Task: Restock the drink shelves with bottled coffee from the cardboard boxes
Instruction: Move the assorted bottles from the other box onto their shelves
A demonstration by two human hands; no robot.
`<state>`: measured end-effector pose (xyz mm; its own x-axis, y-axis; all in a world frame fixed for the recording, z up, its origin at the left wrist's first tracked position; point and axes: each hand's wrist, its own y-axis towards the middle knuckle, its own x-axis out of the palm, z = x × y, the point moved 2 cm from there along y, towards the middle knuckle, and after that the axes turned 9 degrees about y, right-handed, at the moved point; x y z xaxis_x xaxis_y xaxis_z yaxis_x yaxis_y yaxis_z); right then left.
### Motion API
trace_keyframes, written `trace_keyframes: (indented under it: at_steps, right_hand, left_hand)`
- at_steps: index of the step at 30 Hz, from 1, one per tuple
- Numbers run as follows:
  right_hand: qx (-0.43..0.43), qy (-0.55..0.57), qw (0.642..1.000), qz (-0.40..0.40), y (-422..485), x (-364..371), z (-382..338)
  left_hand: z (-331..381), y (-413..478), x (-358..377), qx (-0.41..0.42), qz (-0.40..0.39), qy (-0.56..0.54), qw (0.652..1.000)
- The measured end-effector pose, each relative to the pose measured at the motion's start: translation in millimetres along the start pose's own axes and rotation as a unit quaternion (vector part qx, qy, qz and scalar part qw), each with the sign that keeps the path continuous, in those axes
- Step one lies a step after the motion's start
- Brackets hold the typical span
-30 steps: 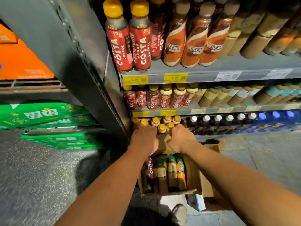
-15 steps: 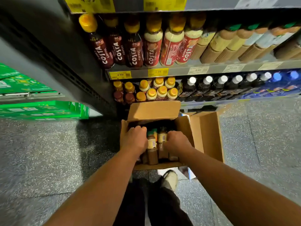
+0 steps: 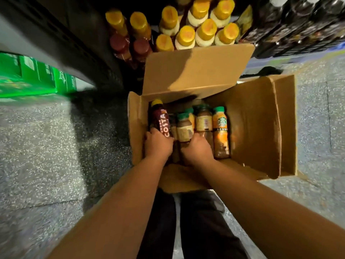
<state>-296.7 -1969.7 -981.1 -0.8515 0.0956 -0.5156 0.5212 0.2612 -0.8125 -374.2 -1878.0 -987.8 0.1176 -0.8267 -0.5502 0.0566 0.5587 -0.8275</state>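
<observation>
Down on the speckled floor (image 3: 46, 146) an open cardboard box (image 3: 252, 128) stands just in front of the bottom shelf, its far flap (image 3: 196, 70) raised toward a cluster of yellow-capped bottles (image 3: 186, 36) on that shelf. Inside the box, bottled coffee lies packed against the left wall, with the right half showing bare cardboard. The left hand (image 3: 157, 144) reaches into the near left corner, and its fingers are curled round the lower part of a dark red Costa bottle (image 3: 160, 118) with a yellow cap, which leans against the box's left side. The right hand (image 3: 197, 150) sits just beside it, knuckles up, its fingers wrapped round the lower body of a green-capped bottle (image 3: 184, 128) with a pale label; the fingertips themselves are hidden. Further right an orange Starbucks bottle (image 3: 221, 131) lies untouched, just beside the right hand. Both forearms come in from the bottom edge above dark trousers (image 3: 201, 230). Green packs (image 3: 37, 75) sit low at the far left, and dark bottles (image 3: 298, 25) fill the shelf at the upper right
</observation>
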Motion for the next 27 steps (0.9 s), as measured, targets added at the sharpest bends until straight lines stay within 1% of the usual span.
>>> trace_keyframes:
  at_steps: [4,6,8,11,14,17,19,21,24,27]
  right_hand:
    - [0.022,-0.009,1.000,0.017,11.4,10.1,10.8]
    - [0.021,-0.035,0.999,0.024,15.2,11.5,10.9]
    - [0.024,-0.062,0.997,0.024,20.3,13.1,10.7]
    - [0.035,-0.063,0.997,0.020,26.1,15.9,9.5]
    - [0.047,-0.050,0.998,0.012,26.3,16.7,9.2]
    - [0.071,0.010,0.997,-0.001,20.8,8.6,8.8]
    - [0.084,0.070,0.994,-0.012,12.8,-3.5,6.9]
    - [0.080,0.118,0.990,-0.017,2.0,-20.9,1.7]
    - [0.048,0.183,0.982,-0.010,-16.5,-55.1,-9.5]
    - [0.027,0.253,0.967,-0.019,-39.4,-89.9,-25.6]
  left_hand:
    - [-5.6,22.3,23.0,-0.043,-0.033,-0.037,0.998]
    - [-9.8,31.6,30.8,-0.061,-0.038,-0.067,0.995]
    - [-12.7,38.4,36.5,-0.067,-0.031,-0.086,0.994]
    - [-14.0,44.6,40.9,-0.061,-0.026,-0.106,0.992]
    - [-14.5,42.9,39.8,-0.073,-0.049,-0.179,0.980]
    - [-12.0,25.7,34.7,-0.059,-0.065,-0.255,0.963]
    - [-10.7,10.9,29.9,-0.047,-0.082,-0.274,0.957]
    - [-8.6,-7.3,21.8,-0.034,-0.100,-0.283,0.953]
    - [-5.5,-38.8,6.0,-0.019,-0.127,-0.316,0.940]
    - [5.0,-76.2,-18.1,0.013,-0.136,-0.343,0.929]
